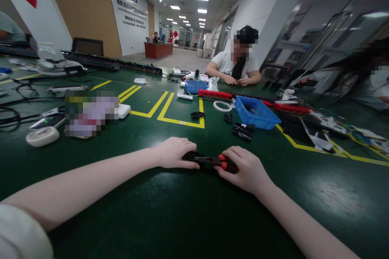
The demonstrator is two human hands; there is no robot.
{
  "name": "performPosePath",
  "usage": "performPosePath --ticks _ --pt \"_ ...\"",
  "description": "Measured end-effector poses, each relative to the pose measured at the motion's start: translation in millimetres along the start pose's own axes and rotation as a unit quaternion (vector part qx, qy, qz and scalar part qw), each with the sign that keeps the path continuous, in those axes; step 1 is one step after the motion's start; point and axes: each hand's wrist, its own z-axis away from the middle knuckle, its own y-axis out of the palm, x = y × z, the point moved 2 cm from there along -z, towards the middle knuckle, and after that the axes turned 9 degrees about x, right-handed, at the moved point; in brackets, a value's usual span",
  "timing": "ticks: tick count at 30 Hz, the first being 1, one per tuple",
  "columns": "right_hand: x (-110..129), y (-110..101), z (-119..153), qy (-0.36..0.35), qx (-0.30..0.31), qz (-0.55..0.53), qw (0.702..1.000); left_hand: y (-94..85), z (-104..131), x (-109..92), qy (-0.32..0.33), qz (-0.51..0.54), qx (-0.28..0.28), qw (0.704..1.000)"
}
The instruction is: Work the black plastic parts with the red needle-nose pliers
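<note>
Right hand (244, 168) holds red-handled pliers (224, 162), left hand (175, 153) holds black piece (192, 156) over green table (170, 218)

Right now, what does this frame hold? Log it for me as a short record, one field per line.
Left hand: holds black piece
Right hand: holds pliers, red and black handles
Jaws: point toward the left hand, at or near the black piece; contact unclear
Surface: green table with yellow tape
Beyond right hand: blue bin, black parts in front of it
Left of bin: white ring
Across table: seated person
</note>
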Motion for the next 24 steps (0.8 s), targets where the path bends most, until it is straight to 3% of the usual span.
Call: performPosePath --ticks 7,24 --pt "-2.4 -5.4 2.1 0.021 -0.048 -0.017 0.998 0.8 0.5 0.8 0.006 0.011 -0.004 1.000" --pt "-0.9 0.6 0.2 -0.025 -0.060 0.018 0.998 1.1 0.3 1.2 0.001 0.001 0.003 1.000"
